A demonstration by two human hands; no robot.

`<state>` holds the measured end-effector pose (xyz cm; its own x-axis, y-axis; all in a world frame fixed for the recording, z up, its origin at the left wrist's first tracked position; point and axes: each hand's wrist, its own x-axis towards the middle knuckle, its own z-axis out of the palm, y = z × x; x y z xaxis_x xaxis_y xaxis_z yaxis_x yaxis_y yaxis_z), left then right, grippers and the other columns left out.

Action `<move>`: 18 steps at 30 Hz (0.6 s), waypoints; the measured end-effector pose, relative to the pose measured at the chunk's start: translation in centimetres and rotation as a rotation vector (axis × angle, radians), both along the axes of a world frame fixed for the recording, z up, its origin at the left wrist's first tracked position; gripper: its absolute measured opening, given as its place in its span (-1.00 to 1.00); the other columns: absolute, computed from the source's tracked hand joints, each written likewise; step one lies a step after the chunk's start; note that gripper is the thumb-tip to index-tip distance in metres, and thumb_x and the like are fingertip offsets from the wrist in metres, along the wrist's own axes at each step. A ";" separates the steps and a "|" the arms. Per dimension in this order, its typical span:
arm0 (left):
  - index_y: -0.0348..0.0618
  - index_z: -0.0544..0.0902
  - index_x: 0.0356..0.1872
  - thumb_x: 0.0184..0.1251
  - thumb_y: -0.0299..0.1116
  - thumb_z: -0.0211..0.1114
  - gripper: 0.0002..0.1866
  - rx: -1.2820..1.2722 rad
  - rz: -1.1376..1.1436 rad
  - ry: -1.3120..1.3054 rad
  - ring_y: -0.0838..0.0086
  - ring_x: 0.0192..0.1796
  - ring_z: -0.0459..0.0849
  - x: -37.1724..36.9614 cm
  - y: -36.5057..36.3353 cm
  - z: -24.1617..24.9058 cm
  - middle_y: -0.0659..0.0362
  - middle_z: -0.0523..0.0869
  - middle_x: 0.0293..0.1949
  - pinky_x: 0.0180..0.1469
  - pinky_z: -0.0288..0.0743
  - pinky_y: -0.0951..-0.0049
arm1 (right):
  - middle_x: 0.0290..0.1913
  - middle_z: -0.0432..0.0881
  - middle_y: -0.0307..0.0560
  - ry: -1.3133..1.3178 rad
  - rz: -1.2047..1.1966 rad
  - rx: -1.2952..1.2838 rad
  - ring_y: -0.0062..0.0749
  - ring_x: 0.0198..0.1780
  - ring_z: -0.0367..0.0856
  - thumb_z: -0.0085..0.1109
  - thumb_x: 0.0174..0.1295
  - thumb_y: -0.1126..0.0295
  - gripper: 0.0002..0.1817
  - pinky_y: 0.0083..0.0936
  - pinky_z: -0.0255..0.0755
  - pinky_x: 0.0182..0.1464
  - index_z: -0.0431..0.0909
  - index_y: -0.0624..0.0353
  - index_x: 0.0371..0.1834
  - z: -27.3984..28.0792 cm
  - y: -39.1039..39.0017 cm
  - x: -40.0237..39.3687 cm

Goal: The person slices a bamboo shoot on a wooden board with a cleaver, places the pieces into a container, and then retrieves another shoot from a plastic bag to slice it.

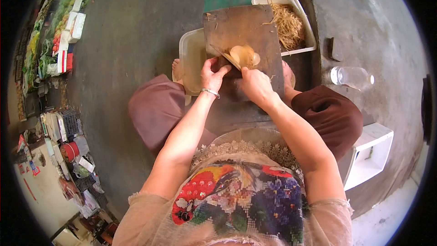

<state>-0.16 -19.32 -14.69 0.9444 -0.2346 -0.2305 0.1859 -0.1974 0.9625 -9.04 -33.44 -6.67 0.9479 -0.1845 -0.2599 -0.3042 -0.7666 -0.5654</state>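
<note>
My right hand (257, 84) is closed around the handle of a knife, whose thin blade (223, 53) points up and to the left over a wooden board (246, 23). Pale yellow, thin round slices (243, 55) lie on the board just beyond the blade. Close beside the blade, at the board's left edge, is my left hand (214, 75), wearing a bracelet, with its thumb and fingers bent together. What those fingers pinch is hidden. The knife handle is covered by my right fist.
A white tub (312, 41) of tan shredded strips (289, 27) stands right of the board. A pale plastic tub (191, 54) sits partly under its left side. A clear bottle (353, 77) and white box (373, 150) are at right; produce and crates (68, 36) line the far left.
</note>
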 end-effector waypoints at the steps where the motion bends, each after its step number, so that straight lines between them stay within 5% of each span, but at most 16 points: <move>1: -0.31 0.49 0.00 -0.05 -0.46 0.52 -0.45 -0.001 -0.001 0.003 0.47 -0.04 0.58 -0.2 0.1 0.0 0.10 0.64 -0.09 0.04 0.48 0.47 | -0.40 0.62 0.27 0.028 0.014 0.012 0.15 -0.25 0.64 -0.05 0.11 0.52 -0.86 -0.09 0.50 -0.20 0.48 0.34 -0.32 0.6 0.0 -0.8; 18: -0.25 0.47 -0.04 -0.02 -0.46 0.52 -0.50 -0.174 -0.020 0.101 0.48 -0.06 0.58 0.4 0.7 -1.6 0.19 0.62 -0.12 0.05 0.49 0.49 | -0.44 0.61 0.27 0.158 0.055 0.019 0.19 -0.32 0.63 -0.07 0.09 0.56 -0.82 -0.04 0.48 -0.27 0.41 0.34 -0.23 4.4 -0.8 -5.7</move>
<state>0.23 -18.63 -16.24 0.9134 -0.2975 -0.2777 0.2806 -0.0338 0.9592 -14.75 -34.25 -2.23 0.9036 -0.1269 -0.4092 -0.3480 -0.7744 -0.5283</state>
